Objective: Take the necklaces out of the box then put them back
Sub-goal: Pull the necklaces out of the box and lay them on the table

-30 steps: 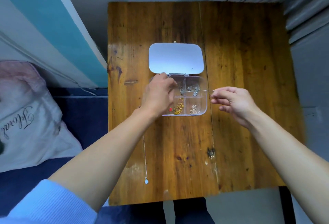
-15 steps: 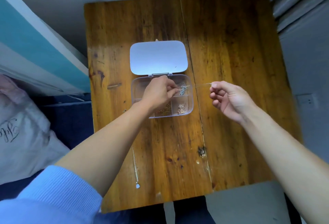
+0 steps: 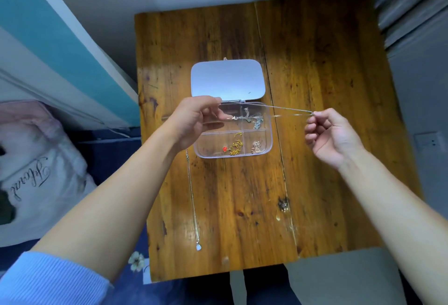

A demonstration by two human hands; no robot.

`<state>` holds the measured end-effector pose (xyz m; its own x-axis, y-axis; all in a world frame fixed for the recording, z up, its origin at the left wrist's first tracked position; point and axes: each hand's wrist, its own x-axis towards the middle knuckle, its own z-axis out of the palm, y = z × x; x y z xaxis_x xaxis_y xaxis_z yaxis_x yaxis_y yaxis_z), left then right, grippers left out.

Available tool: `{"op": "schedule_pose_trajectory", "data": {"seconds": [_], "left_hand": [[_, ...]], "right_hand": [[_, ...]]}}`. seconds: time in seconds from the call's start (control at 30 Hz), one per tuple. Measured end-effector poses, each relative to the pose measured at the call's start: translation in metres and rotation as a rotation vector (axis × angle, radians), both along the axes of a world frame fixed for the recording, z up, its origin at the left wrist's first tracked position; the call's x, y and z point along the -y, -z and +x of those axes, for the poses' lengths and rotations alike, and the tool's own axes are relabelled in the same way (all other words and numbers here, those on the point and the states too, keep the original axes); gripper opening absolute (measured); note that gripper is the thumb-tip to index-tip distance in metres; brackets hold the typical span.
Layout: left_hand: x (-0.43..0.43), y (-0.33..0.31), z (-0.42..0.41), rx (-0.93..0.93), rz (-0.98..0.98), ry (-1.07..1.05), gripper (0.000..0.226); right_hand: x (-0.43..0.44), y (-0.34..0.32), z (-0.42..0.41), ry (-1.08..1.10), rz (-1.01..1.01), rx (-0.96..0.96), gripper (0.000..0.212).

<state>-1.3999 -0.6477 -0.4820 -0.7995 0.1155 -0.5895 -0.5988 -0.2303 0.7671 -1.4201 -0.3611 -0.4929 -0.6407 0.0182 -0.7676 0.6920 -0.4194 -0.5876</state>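
Above the open box (image 3: 211,143), left hand (image 3: 194,120) and right hand (image 3: 332,134) each pinch a silver chain (image 3: 288,109) stretched between them; a second necklace (image 3: 192,198) lies on the tabletop (image 3: 327,62).

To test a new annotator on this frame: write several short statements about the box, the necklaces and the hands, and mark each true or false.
1. The lid of the clear box is open. True.
2. The left hand and the right hand each pinch the same silver chain, which is stretched between them over the box. True.
3. The gold necklace with the red pendant lies on the table outside the box. False: it sits in the box's near-left compartment.
4. Every necklace is either in the box or in the hands. False: a thin necklace with a pale pendant lies on the table, running toward the near edge.
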Motion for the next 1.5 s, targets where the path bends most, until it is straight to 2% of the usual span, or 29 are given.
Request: {"op": "schedule_pose_trajectory", "data": {"seconds": [0.1,0.2,0.27,0.33,0.5,0.63,0.77,0.93,1.2,1.33,1.5], "left_hand": [[0.004,-0.002,0.008,0.017,0.022,-0.077,0.012],[0.006,0.000,0.020,0.025,-0.163,-0.051,0.018],[0.007,0.002,0.029,-0.002,-0.394,0.059,0.015],[0.010,0.002,0.040,-0.047,-0.536,0.207,0.014],[0.021,0.002,0.061,-0.018,-0.612,0.629,0.024],[0.029,0.007,0.077,-0.006,-0.582,0.750,0.020],[0.049,0.011,0.091,-0.013,-0.487,0.610,0.016],[0.068,0.019,0.102,0.080,-0.412,0.381,0.017],[0.021,0.042,0.105,-0.020,-0.714,0.168,0.016],[-0.002,0.054,0.102,-0.034,-0.802,0.179,0.015],[-0.010,0.062,0.102,-0.021,-0.945,0.153,0.015]], "right_hand": [[0.004,-0.006,0.008,0.001,0.002,-0.007,0.015],[0.007,-0.013,0.022,-0.025,0.030,-0.024,0.014],[0.008,-0.016,0.037,-0.066,0.082,-0.035,0.013],[0.010,-0.016,0.053,-0.082,0.114,-0.031,0.013],[0.017,-0.009,0.090,-0.064,0.110,0.029,0.012],[0.024,0.002,0.114,-0.076,0.135,0.073,0.013],[0.024,0.014,0.144,-0.101,0.216,0.099,0.011],[0.029,0.029,0.190,-0.307,0.422,0.132,0.009],[0.070,0.032,0.248,-0.776,0.738,-0.010,0.015],[0.086,0.036,0.262,-0.868,0.804,-0.014,0.020],[0.099,0.044,0.272,-0.919,0.839,0.003,0.016]]}}
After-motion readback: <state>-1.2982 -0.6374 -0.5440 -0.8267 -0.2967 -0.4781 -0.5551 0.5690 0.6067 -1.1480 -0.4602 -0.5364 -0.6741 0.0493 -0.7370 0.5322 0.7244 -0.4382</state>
